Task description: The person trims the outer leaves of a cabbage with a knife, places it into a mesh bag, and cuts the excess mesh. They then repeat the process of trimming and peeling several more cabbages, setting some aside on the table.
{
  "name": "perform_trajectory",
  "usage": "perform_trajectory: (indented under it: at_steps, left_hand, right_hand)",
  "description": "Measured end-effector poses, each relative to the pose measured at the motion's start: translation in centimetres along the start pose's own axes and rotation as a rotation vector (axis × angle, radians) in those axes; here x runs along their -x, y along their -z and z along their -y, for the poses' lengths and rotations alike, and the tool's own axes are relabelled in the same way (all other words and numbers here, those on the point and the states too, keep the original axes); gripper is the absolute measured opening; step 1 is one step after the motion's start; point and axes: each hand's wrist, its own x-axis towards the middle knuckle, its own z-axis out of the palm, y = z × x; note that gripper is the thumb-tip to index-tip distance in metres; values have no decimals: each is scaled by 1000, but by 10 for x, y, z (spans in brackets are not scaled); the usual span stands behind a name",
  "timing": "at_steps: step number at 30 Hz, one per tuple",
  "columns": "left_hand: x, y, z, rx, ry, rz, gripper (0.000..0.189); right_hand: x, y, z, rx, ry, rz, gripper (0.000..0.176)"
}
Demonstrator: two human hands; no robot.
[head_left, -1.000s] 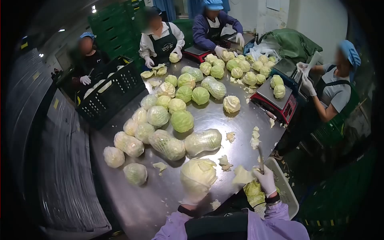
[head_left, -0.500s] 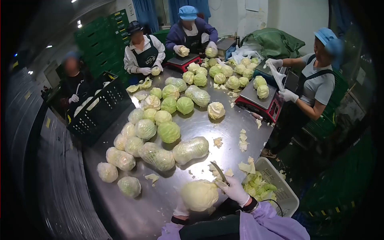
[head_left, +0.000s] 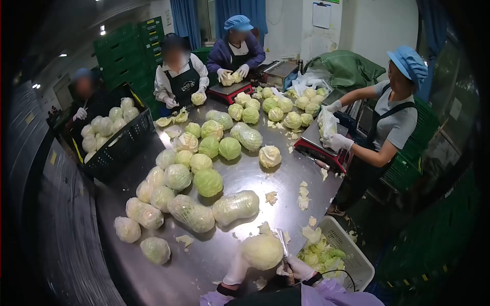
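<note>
A pale, trimmed cabbage [head_left: 262, 251] rests in my gloved left hand [head_left: 238, 267], which cups it from the left side; the fingertips are partly hidden behind it. My gloved right hand [head_left: 298, 269] grips a knife [head_left: 282, 241] by its handle. The blade points up and away, right alongside the cabbage's right edge. Trimmed leaf scraps [head_left: 264, 228] lie on the metal table [head_left: 153, 275] just beyond. To the left are film-wrapped cabbages [head_left: 191, 212], some packed in pairs.
Right of my hand, a white basket [head_left: 357, 253] holds cut leaves. Loose cabbages [head_left: 209, 182] cover mid-table. Red scales [head_left: 326, 148] stand at the right and far side. Several co-workers [head_left: 400, 102] stand around the table. A dark crate [head_left: 127, 133] of wrapped cabbages is at the left.
My right hand has drawn in and turned the knife more upright against the cabbage. My left hand shows more at its side. The right co-worker's bag has come down onto the scale.
</note>
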Motion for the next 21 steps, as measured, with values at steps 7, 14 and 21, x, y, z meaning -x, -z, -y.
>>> perform_trajectory:
  at_steps: [7,14,21]
  left_hand:
    - [-6,38,13,405,173,44,61]
    - [50,153,12,336,-101,-936,40]
    - [92,227,7,58,-290,-1460,33]
  right_hand:
    - [-64,0,42,-417,174,-335,85]
    - [-152,107,126,-503,260,-369,62]
    - [-204,116,168,-188,455,-634,60]
